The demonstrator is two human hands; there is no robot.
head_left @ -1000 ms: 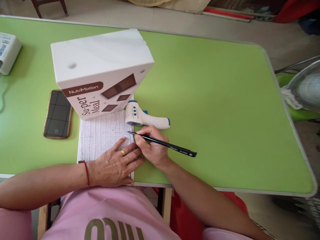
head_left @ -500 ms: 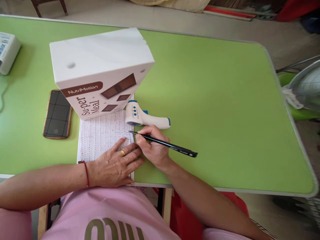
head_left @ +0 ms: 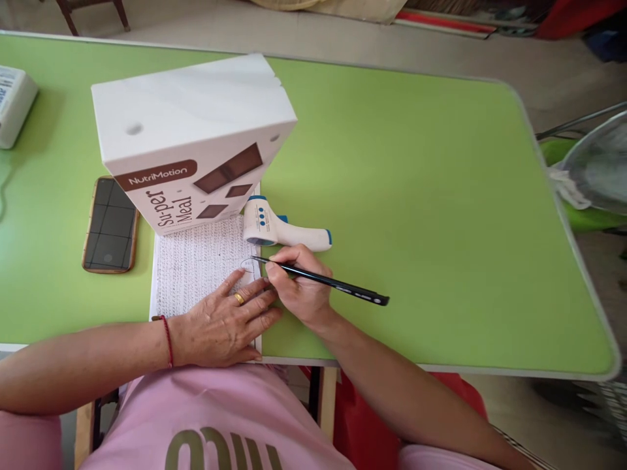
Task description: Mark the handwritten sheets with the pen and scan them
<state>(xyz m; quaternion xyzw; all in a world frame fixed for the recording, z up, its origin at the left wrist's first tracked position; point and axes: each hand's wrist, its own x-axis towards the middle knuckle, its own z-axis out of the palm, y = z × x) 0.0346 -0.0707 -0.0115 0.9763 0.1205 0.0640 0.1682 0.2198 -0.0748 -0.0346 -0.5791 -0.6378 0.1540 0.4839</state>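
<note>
My right hand (head_left: pixel 301 284) grips a black pen (head_left: pixel 337 283), its tip at the right edge of a sheet of paper (head_left: pixel 191 267) covered in dense rows of small writing. A thin curved line shows by the pen tip. Flat on the paper's lower right lies my left hand (head_left: pixel 230 320), fingers stretched out and reaching to the right hand. Just beyond the pen, a white and blue infrared thermometer (head_left: pixel 284 227) rests on its side, its head over the paper's edge. A white NutriMotion box (head_left: pixel 196 130) stands on the paper's far part and hides it.
Left of the box lies a smartphone (head_left: pixel 110 225) in a brown case. A white device (head_left: pixel 16 108) with a cable is at the table's far left. The green table (head_left: pixel 416 196) has a pale rim. Beyond its right edge is a bag-like transparent item (head_left: pixel 595 160).
The pen has tilted very slightly in my right hand. My left hand keeps its place on the paper. The whole view has shifted a little.
</note>
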